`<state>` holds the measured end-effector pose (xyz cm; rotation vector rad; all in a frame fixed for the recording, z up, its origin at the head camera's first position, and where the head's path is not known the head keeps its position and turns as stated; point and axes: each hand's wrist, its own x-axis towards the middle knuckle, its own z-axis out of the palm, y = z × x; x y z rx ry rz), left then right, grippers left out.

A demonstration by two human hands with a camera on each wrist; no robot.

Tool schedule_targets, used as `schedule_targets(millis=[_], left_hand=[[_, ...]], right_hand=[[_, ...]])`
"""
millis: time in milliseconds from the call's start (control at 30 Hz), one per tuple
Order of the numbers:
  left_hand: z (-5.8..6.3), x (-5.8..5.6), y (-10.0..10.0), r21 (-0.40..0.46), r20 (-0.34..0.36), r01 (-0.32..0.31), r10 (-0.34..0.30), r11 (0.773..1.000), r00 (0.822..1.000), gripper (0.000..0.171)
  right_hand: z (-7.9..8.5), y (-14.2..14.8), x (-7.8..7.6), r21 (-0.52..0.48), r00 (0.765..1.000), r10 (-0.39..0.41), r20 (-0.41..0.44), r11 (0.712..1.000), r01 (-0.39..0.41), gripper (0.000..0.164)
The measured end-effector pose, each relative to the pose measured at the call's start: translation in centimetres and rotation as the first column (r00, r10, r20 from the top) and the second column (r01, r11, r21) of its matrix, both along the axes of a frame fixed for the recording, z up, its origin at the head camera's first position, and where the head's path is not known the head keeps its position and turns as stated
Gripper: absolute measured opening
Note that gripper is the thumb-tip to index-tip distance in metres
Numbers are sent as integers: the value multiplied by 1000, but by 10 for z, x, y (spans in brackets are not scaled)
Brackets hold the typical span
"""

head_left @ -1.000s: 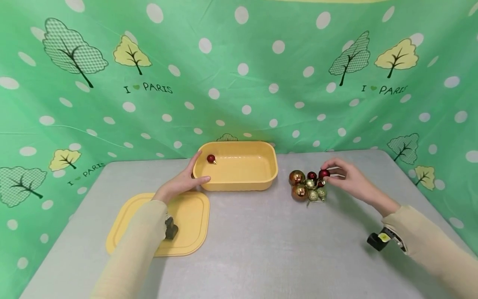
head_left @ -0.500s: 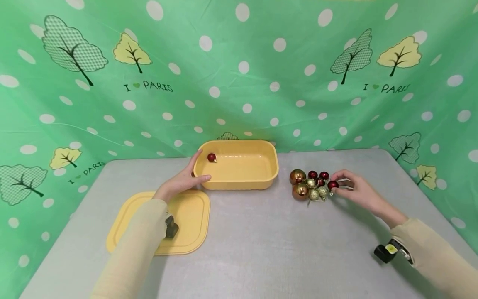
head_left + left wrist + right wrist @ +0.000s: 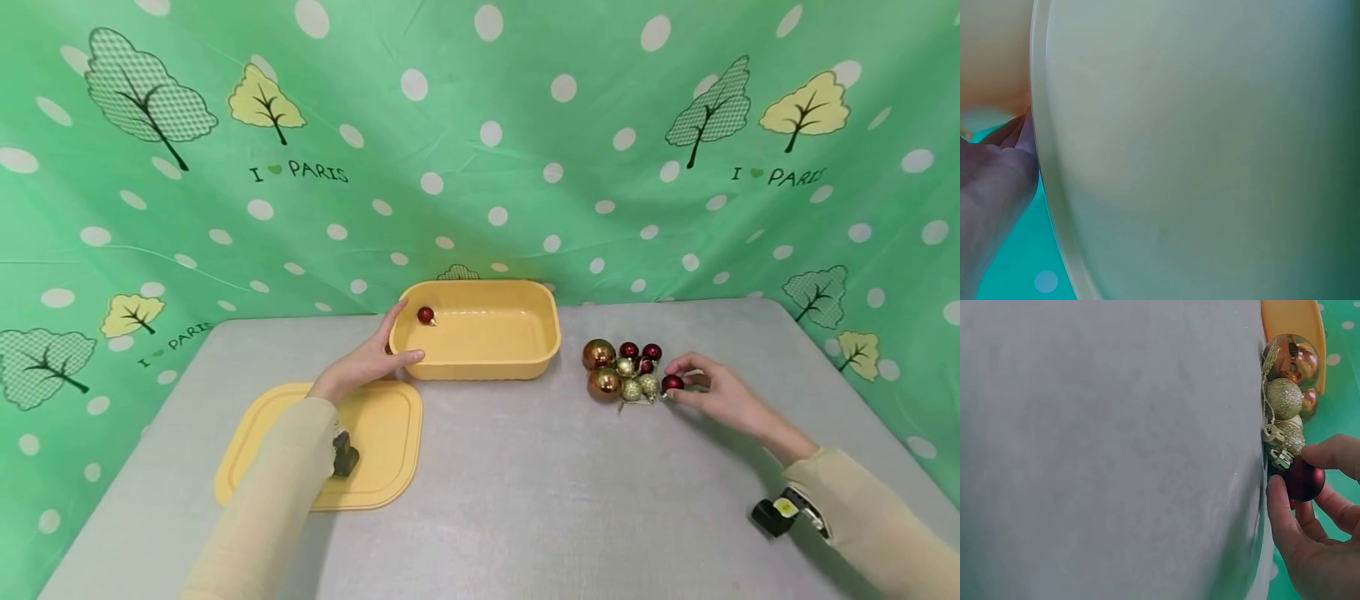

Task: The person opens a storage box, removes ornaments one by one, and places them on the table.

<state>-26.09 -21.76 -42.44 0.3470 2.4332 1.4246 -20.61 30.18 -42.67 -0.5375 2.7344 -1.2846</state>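
My right hand (image 3: 716,396) pinches a dark red Christmas bauble (image 3: 1305,480) between thumb and fingers, close over the table at the right side of a cluster of baubles. That cluster holds two large copper baubles (image 3: 604,384), small glittery gold baubles (image 3: 632,388) and small red baubles (image 3: 628,350). My left hand (image 3: 369,362) grips the left end of a yellow rectangular box (image 3: 487,372), thumb over the front rim and fingers along the outer side. Inside the box, near its left end, lies one red bauble (image 3: 426,315).
A yellow lid (image 3: 382,450) lies flat at the left, partly under my left forearm. The grey table (image 3: 525,483) meets a green printed curtain (image 3: 495,167) behind the box and along both sides.
My right hand has drawn the red bauble away from the cluster's back right, moving it right and toward me, then lower. The left hand stays on the box.
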Motion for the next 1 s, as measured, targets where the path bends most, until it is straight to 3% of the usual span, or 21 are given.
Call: schedule_targets(millis=[467, 1000], left_hand=[[-2, -1, 0, 10, -1, -1, 1, 1000, 1000, 99], [-2, -2, -1, 17, -4, 5, -5, 1000, 1000, 98]], right_hand=[[-5, 1, -1, 18, 998, 3, -64, 1000, -2, 30], [-3, -3, -2, 83, 999, 9, -47, 997, -5, 33]])
